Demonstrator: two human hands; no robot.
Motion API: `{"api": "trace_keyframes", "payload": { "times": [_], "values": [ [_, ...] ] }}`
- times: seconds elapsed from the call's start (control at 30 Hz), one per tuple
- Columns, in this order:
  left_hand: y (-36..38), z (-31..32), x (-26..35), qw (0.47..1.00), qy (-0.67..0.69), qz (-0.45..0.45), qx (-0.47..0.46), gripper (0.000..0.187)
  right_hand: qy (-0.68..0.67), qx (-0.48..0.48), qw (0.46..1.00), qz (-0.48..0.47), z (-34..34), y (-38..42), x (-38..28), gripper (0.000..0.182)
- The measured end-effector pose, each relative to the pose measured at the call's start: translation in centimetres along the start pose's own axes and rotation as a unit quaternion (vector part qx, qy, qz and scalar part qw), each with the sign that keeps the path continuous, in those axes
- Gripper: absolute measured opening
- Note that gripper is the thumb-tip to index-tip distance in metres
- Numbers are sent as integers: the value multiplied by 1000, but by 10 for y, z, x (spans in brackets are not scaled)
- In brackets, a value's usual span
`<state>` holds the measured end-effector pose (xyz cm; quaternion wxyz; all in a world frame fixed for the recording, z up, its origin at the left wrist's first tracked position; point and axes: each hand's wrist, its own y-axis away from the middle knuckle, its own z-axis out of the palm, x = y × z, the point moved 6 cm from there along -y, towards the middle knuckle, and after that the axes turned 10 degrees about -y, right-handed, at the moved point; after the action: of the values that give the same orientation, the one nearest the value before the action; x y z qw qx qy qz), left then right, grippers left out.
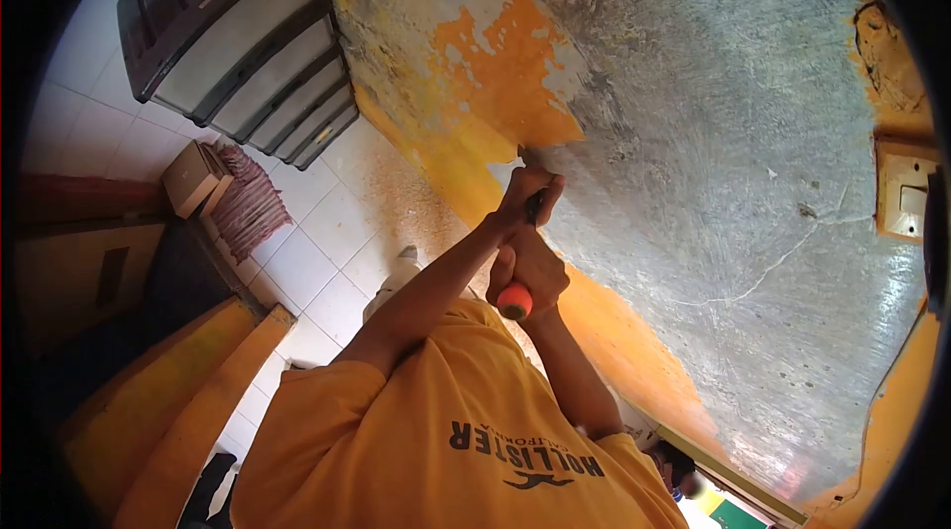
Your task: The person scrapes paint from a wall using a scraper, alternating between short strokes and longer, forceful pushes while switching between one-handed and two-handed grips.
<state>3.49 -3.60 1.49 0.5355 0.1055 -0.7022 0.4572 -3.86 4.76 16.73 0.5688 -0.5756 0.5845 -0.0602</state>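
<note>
Both my hands are closed around one long-handled scraper (513,300), whose round orange-red handle end pokes out below my right hand. My left hand (531,195) grips it higher up, close to the wall, with a dark piece of the tool showing between the fingers. My right hand (535,266) wraps the handle just below. The tool's far end meets the wall (693,133) at the edge of the orange paint (505,53); the blade is mostly hidden. Bare grey plaster spreads to the right of that edge, and yellow-orange paint remains in ragged patches.
A dark-framed plastic drawer unit (253,53) stands at upper left against the wall. Paint dust lies on the white floor tiles (322,217). A ribbed reddish cloth (248,202) and a cardboard box (193,177) are at left. A switch plate (901,200) is at right.
</note>
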Motion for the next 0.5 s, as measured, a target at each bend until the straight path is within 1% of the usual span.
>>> {"api": "trace_keyframes", "payload": {
  "times": [0.03,0.1,0.17,0.2,0.23,0.27,0.3,0.37,0.4,0.43,0.5],
  "values": [
    [5,2,-10,1000,-19,-11,-10,41,-8,-1,1000,2,2,11,9,28],
    [19,-1,-34,1000,-10,-14,-7,41,-20,-9,1000,6,10,31,28,29],
    [25,1,-48,1000,4,-24,1,42,21,-18,999,24,13,28,27,29],
    [23,3,-45,1000,-5,-19,-15,41,41,-23,998,33,15,27,26,29],
    [20,4,-36,999,-13,-16,-31,41,26,2,999,32,9,19,21,29],
    [14,6,-27,999,-22,-12,-46,41,27,7,999,39,6,16,18,28],
    [11,7,-16,1000,-13,15,-16,41,28,13,999,45,3,14,16,27],
    [16,9,-31,999,-11,10,-49,40,43,9,997,67,0,20,22,25],
    [21,9,-39,998,-9,7,-67,40,80,-9,990,116,2,29,34,23],
    [34,12,-65,953,80,-182,-229,40,119,-31,979,164,4,37,45,22],
    [36,12,-66,937,127,-208,-251,39,125,-29,981,145,4,36,48,22]
  ]
}}
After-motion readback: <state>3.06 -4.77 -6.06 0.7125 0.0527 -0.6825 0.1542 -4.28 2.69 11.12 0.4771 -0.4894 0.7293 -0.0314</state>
